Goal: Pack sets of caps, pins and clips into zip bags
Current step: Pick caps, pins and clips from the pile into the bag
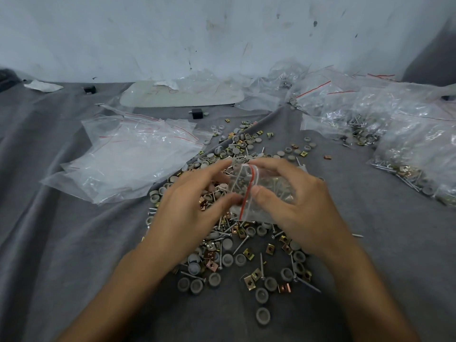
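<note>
Two hands are up over the heap, with one small clear plastic zip bag with a red seal strip (240,183) between them, held just above the pile. The right hand (296,201) grips it from the right, thumb under and fingers (267,164) curled over the top. The left hand (195,206) closes on the bag's left edge, thumb low and fingertips high. It's a little blurred there, but it reads as a pinch. Inside the bag I can make out thin pins and grey shapes, too jumbled to count.

Below, one big loose heap spreads across the wrinkled grey cloth (61,243). There are round grey plastic caps (227,259), slim silver metal pins (262,265) and small square brass-coloured clips (249,281), dozens of each, far too many to tally. To the left lies one fanned stack of empty clear zip bags (138,156). Its number can't be told. On the right, several filled clear bags (407,134) are bunched together, with parts visible inside. At the back sit two small black blocks (197,113), well apart.
</note>
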